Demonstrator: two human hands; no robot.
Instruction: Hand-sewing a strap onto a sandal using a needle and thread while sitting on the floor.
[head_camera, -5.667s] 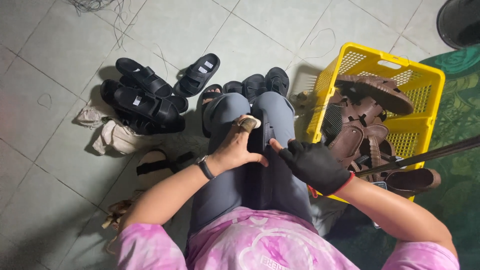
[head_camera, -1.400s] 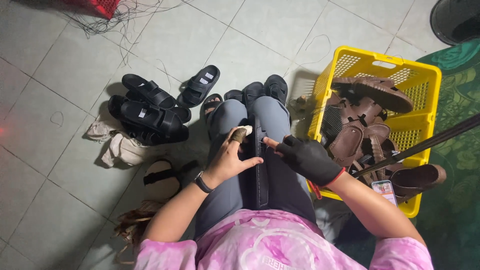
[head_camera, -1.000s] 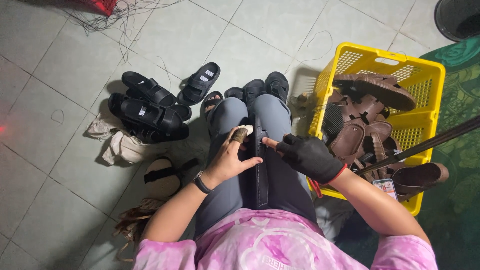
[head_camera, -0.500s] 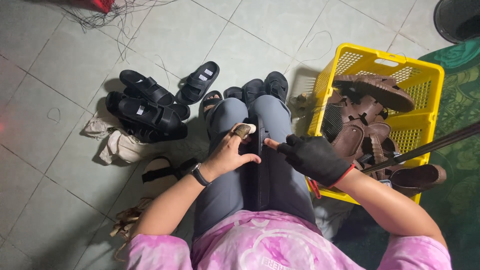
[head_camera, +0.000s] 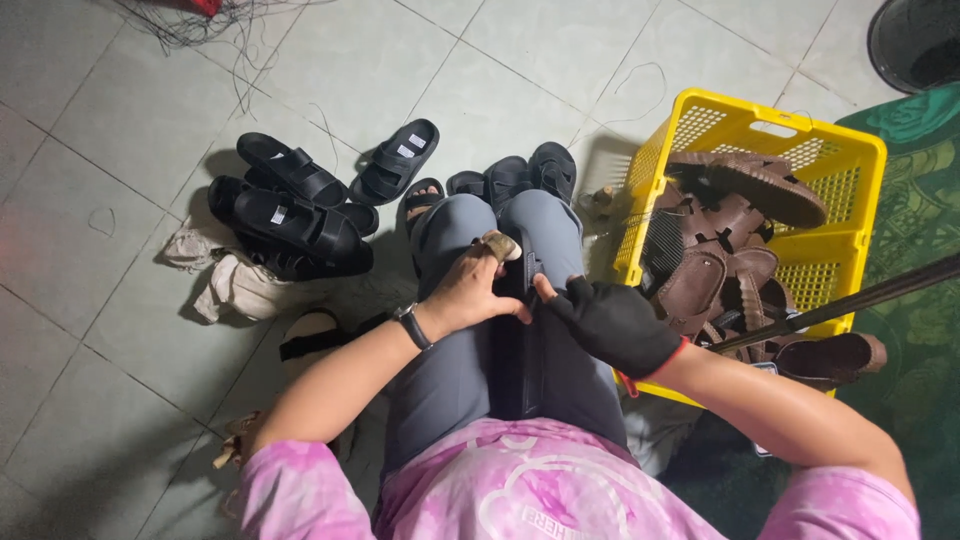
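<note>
At frame centre, a dark, flat sandal sole (head_camera: 522, 335) wedged between the knees is gripped by the bare left hand (head_camera: 470, 292) and the black-gloved right hand (head_camera: 610, 325), apparently mid-assembly; steady alignment is judged the next requirement.

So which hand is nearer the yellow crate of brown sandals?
Right. The gloved right hand rests on the lap just beside the yellow crate; the bare left hand lies further away, across the dark sandal between the knees.
</note>
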